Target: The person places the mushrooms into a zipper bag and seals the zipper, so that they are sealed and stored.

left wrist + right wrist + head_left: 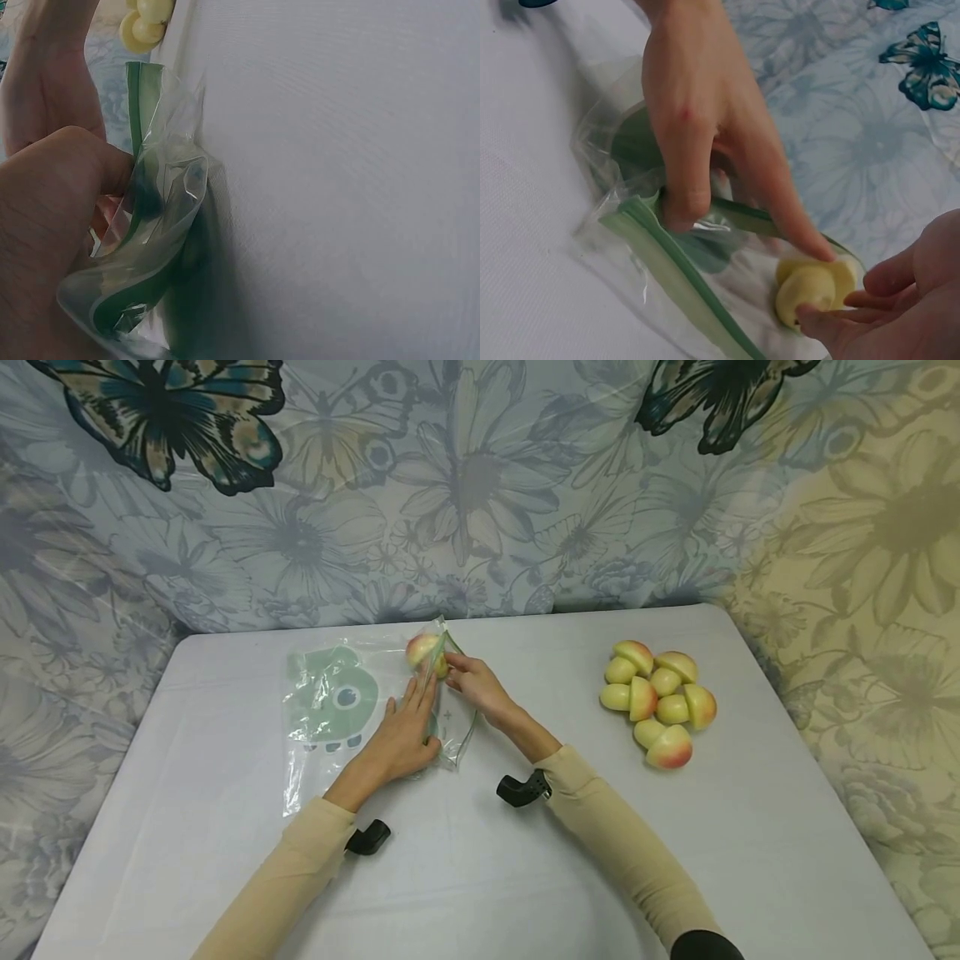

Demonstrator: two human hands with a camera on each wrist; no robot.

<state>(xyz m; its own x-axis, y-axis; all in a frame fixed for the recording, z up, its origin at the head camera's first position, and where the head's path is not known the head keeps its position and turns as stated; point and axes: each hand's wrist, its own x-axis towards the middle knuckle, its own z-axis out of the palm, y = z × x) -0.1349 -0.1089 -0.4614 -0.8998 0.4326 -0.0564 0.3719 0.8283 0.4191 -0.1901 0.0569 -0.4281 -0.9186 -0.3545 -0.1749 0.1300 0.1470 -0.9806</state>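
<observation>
A clear zip bag point(330, 693) with a green animal print lies on the table. My left hand point(401, 735) spreads thumb and straight fingers at its mouth, and the green zip edges point(686, 281) stand apart there. Inside the mouth sits a mushroom-shaped piece point(806, 292), yellow with a reddish blush. My right hand point(483, 693) holds this piece with thumb and fingertips. The right wrist view shows the thumb on its near side. In the left wrist view the bag's plastic point(176, 187) and my left hand point(60, 195) hide the piece.
On the right of the white table point(780, 827) lie several more mushroom-shaped pieces point(670, 747), close together. A floral cloth point(480, 485) with butterflies hangs behind the table. Black wrist cameras point(522, 789) stick out below both hands.
</observation>
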